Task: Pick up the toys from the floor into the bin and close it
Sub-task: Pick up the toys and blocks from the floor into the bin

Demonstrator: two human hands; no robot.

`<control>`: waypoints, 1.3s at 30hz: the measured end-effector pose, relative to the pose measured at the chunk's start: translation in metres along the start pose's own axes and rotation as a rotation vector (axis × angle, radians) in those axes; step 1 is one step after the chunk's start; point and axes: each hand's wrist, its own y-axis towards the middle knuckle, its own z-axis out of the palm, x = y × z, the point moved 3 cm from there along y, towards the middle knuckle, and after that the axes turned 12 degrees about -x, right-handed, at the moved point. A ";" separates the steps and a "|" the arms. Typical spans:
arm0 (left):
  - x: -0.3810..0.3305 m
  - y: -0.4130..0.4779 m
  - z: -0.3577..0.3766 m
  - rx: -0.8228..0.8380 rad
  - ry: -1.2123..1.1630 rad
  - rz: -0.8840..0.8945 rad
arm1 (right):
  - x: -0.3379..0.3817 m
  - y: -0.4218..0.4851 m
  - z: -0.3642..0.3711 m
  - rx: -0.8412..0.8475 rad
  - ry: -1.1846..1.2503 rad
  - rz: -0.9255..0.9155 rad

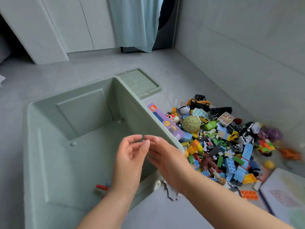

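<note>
Your left hand [130,152] is over the bin's open top, close to the bin's right wall, with the palm turned toward the other hand. Its fingers [137,138] are loosely curled, about half open, and hold nothing.

Your right hand [166,157] is just beside it, crossing over the bin's right wall. Its fingers [153,139] are nearly straight and point at the left fingertips. The tips are very close, but with the slight motion blur I can't tell if they touch. Nothing is visible in that hand.

The bin [33,162] is sage-green plastic, sits on the floor [74,71], and has its lid off. Inside, I can make out only a small red piece [101,187] on the bottom at the bin's near side, beside your left wrist.

The lid [140,83] lies flat on the floor, touching the bin's far right corner.

The toy pile [222,146] is on the floor right of the bin, mostly bricks, cars and figures.
- A purple box [166,124] leans against the outside of the bin's right wall.
- A green bumpy ball [191,123] is just right of that box.
- A yellow toy vehicle [198,102] sits at the far end of the pile, right of the lid.
- An orange flat brick [249,195] is at the pile's near edge, well right of the bin.
</note>
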 end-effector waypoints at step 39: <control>0.294 -0.181 0.389 0.785 0.648 -0.195 | -0.157 -0.146 -0.566 -1.371 -0.472 -0.024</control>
